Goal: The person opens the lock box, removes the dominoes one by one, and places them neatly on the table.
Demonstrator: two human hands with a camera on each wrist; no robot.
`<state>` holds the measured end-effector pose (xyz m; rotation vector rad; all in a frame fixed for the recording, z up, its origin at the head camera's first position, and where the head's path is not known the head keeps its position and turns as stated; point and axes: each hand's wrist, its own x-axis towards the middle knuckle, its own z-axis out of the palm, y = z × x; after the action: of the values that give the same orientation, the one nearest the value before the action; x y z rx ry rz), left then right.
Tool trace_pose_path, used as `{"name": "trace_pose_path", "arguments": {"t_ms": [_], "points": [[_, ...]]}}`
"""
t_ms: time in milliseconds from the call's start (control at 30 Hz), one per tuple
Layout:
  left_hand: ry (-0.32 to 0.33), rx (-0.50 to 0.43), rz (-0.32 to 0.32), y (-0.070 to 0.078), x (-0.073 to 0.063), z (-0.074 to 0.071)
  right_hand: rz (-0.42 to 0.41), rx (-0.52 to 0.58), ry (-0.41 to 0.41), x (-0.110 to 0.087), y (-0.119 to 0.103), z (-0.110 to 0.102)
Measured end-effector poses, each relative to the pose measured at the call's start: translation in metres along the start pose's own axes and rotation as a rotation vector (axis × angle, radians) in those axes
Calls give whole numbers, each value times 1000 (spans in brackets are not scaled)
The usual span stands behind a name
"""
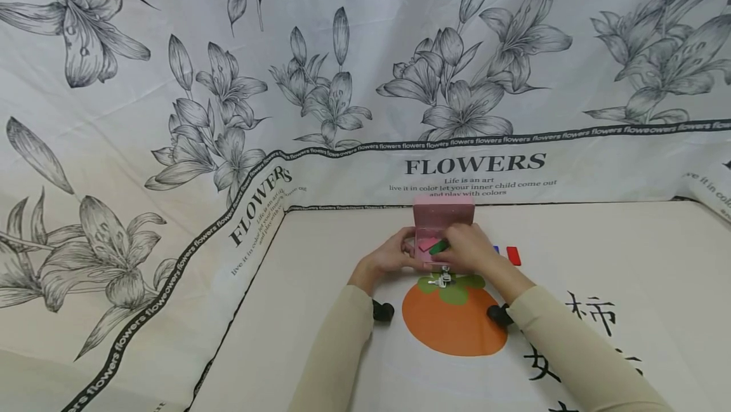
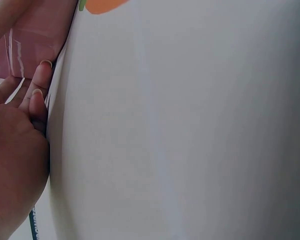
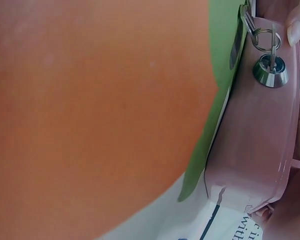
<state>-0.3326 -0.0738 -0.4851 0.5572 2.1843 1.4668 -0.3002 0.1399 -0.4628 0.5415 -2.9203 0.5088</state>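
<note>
A pink lidded box [image 1: 443, 216] stands with its lid raised near the far edge of the table. My left hand [image 1: 391, 253] grips the box's left side, and its fingers [image 2: 39, 82] touch the pink wall in the left wrist view. Over the box opening, my right hand [image 1: 465, 247] pinches a green block [image 1: 438, 247]. A pink piece [image 1: 426, 244] shows inside, beside the green block. On the front wall is a round metal lock [image 3: 270, 72] with a key in it and a key ring [image 3: 266, 41]. The right fingertips are partly hidden.
A red block [image 1: 514, 256] and a partly hidden blue block [image 1: 496, 249] lie right of the box. The white cloth [image 1: 320, 253] bears an orange persimmon print [image 1: 454, 323] and black characters [image 1: 591, 313]. Flower-printed fabric [image 1: 342, 107] hangs behind and at left.
</note>
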Motion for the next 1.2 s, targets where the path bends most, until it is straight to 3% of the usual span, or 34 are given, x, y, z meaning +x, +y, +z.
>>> {"name": "trace_pose_path", "arguments": {"t_ms": [967,1200], "points": [[-2,-20,16,-3,2,1,44,-22,10,3,-8,2],[0,-27,22,-4,2,1,15,21,-15,4,-6,0]]}}
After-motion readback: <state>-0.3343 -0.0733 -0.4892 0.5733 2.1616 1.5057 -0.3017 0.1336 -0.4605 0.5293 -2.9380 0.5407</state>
